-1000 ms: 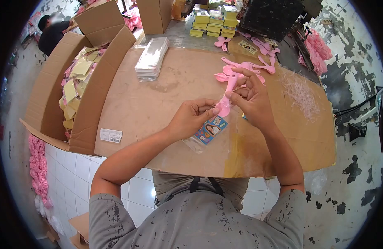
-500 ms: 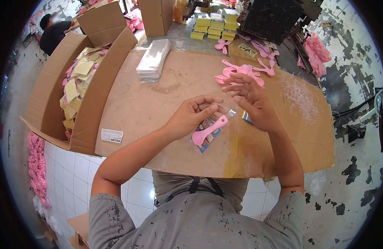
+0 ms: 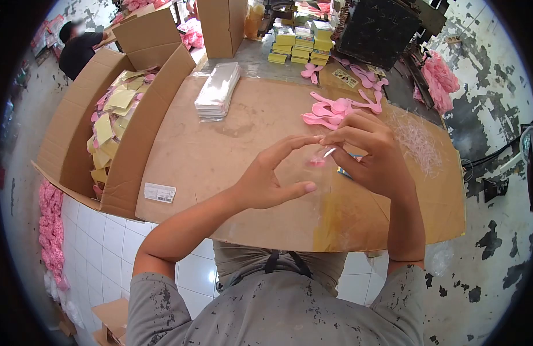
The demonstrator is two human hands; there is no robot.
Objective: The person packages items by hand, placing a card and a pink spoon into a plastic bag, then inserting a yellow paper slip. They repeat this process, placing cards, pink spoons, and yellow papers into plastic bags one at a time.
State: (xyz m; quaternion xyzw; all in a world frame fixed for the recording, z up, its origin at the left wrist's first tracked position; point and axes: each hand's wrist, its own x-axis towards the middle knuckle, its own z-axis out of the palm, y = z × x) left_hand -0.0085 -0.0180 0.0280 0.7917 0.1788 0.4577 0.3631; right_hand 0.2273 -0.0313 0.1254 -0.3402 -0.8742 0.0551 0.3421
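Note:
My right hand [image 3: 373,154] is closed in a pinch on a clear plastic bag [image 3: 328,153], seen nearly edge-on. A small pink piece [image 3: 316,162] shows at its lower end; the rest of the contents I cannot make out. My left hand [image 3: 263,176] is open, thumb and fingers spread, its fingertips meeting the right hand's near the bag's top. Partly covered by my right hand, a blue printed card [image 3: 343,171] lies on the cardboard. Just beyond the hands is a pile of pink plastic spoons [image 3: 324,115].
Stacked clear bags [image 3: 217,95] lie at the back left, beside a large carton [image 3: 70,138] full of packed spoons. Stacks of yellow-edged cards [image 3: 301,43] stand at the back. Thin plastic strips [image 3: 416,141] are heaped right. A person [image 3: 79,52] works far left.
The bagged spoon and card, flat in view below my left fingers before, are now turned nearly edge-on. My right hand came in and pinched the bag; my left fingers spread apart.

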